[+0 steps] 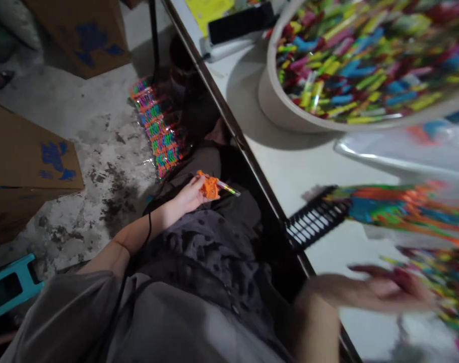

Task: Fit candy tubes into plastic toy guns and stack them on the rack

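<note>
My left hand [192, 195] is closed around an orange plastic toy [211, 186] above my lap. A clear tube with coloured bits inside [229, 189] sticks out of the toy to the right. Over the table at the lower right, my right hand [391, 290] is blurred by motion. Its fingers look stretched out, with the thumb apart, beside a pile of small colourful tubes [446, 282]. I cannot make out anything held in it.
A white tub [269, 96] full of colourful tubes stands on the white table [259, 151]. Near the edge lie a black slotted rack [316, 219] and orange-green plastic pieces [388, 204]. Cardboard boxes [21, 166], a teal stool [15, 287] and a shiny packed bundle [159, 128] are on the floor.
</note>
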The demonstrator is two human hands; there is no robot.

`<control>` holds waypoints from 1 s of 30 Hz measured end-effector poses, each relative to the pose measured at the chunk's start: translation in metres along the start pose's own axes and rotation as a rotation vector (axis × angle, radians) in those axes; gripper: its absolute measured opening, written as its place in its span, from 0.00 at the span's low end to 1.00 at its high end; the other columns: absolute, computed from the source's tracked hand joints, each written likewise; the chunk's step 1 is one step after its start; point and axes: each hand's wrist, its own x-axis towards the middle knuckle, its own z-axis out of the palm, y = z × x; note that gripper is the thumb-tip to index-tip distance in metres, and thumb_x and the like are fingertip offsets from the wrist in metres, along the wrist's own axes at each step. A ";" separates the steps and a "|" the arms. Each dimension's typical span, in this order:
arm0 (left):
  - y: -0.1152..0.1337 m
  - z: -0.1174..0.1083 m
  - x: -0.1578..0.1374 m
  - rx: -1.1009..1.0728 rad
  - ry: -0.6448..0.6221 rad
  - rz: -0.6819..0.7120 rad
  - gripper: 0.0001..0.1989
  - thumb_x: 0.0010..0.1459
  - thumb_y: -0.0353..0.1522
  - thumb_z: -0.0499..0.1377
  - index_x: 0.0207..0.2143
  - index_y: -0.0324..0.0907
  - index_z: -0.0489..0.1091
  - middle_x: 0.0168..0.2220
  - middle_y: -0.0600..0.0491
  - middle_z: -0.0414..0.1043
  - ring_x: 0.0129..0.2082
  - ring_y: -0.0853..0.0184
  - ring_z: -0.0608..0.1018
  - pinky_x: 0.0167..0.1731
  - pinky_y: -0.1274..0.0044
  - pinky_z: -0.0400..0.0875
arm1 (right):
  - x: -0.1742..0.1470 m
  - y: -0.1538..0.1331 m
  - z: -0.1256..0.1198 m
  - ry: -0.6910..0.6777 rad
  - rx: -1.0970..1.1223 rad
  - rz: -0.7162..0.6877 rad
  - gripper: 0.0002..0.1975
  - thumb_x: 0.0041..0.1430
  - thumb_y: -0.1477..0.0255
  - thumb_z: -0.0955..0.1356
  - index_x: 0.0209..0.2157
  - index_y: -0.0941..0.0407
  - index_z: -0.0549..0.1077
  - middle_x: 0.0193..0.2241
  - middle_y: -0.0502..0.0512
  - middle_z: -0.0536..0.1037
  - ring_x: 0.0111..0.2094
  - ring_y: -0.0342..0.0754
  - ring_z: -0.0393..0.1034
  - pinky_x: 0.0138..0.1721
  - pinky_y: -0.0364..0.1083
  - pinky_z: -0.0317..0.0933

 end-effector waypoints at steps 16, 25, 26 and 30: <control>-0.009 0.014 -0.006 0.676 -0.088 0.319 0.18 0.51 0.30 0.63 0.43 0.43 0.60 0.36 0.55 0.68 0.38 0.70 0.76 0.45 0.74 0.72 | -0.061 -0.013 0.043 -0.890 0.153 0.028 0.16 0.50 0.61 0.70 0.38 0.56 0.70 0.28 0.48 0.68 0.26 0.41 0.60 0.32 0.44 0.59; -0.011 0.027 -0.017 0.941 -0.397 0.416 0.19 0.60 0.46 0.49 0.48 0.46 0.61 0.45 0.48 0.70 0.42 0.67 0.77 0.43 0.72 0.73 | -0.057 -0.022 0.043 -0.941 0.694 0.663 0.25 0.45 0.46 0.70 0.28 0.55 0.66 0.14 0.40 0.51 0.16 0.37 0.45 0.22 0.42 0.54; -0.014 0.030 -0.016 0.991 -0.442 0.427 0.20 0.57 0.46 0.53 0.48 0.46 0.61 0.45 0.48 0.70 0.42 0.67 0.77 0.43 0.72 0.73 | -0.056 -0.023 0.041 -0.970 0.763 0.712 0.27 0.43 0.45 0.70 0.28 0.55 0.66 0.14 0.38 0.48 0.15 0.36 0.42 0.22 0.41 0.54; -0.036 0.042 -0.005 1.189 -0.527 0.527 0.16 0.51 0.38 0.62 0.40 0.42 0.66 0.41 0.49 0.70 0.42 0.67 0.75 0.46 0.74 0.71 | -0.055 -0.022 0.039 -1.006 0.884 0.786 0.26 0.42 0.47 0.72 0.27 0.55 0.66 0.12 0.37 0.47 0.14 0.35 0.39 0.21 0.40 0.53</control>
